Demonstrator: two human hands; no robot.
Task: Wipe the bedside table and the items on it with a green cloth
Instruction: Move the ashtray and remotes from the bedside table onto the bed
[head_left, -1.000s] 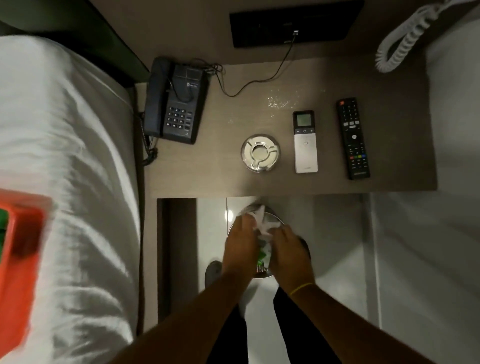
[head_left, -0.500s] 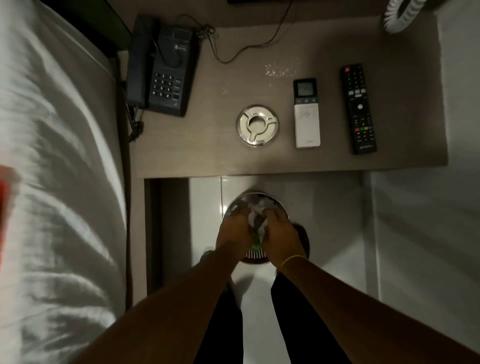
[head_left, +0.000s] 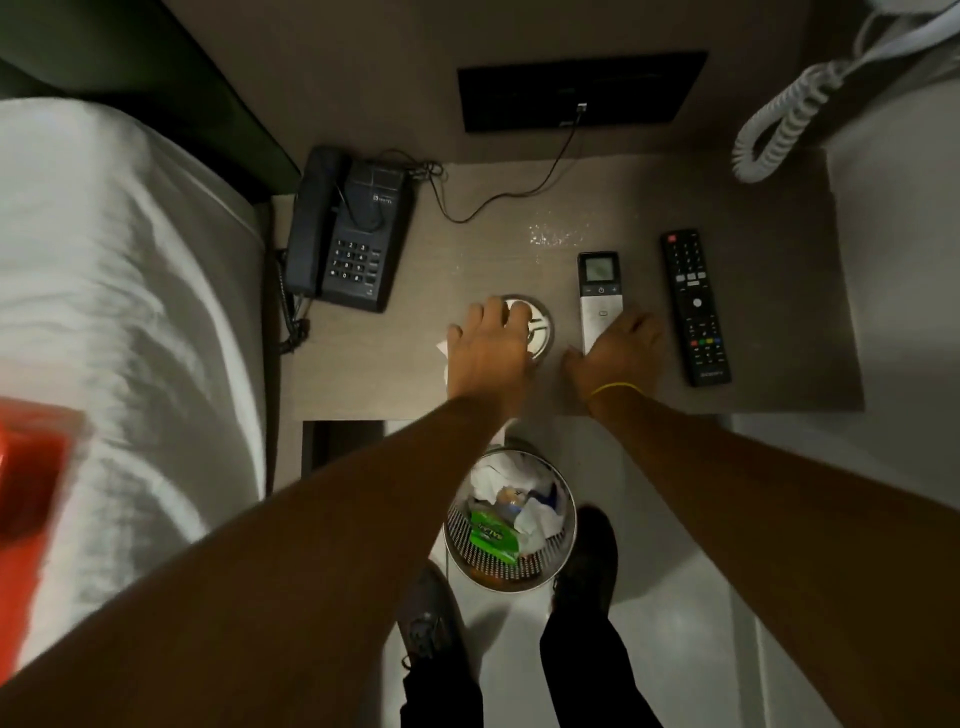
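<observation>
The brown bedside table (head_left: 769, 322) carries a dark telephone (head_left: 353, 234), a round metal ashtray (head_left: 540, 332), a white remote (head_left: 600, 291) and a black remote (head_left: 695, 306). My left hand (head_left: 488, 348) lies over the left part of the ashtray, fingers curled, and a white tissue (head_left: 442, 354) pokes out from under the palm. My right hand (head_left: 615, 353) covers the near end of the white remote, thumb on one side and fingers on the other. Small bright specks (head_left: 553, 236) dot the tabletop behind the remotes.
A wire-mesh waste bin (head_left: 511, 519) stands on the floor below the table edge, holding white paper and a green packet (head_left: 493, 535). The bed (head_left: 119, 322) lies to the left with an orange object (head_left: 31, 467) on it. A coiled white cord (head_left: 779, 124) hangs at the back right.
Both hands have come up out of the waste bin and onto the table. The left now rests on the ashtray and the right on the white remote.
</observation>
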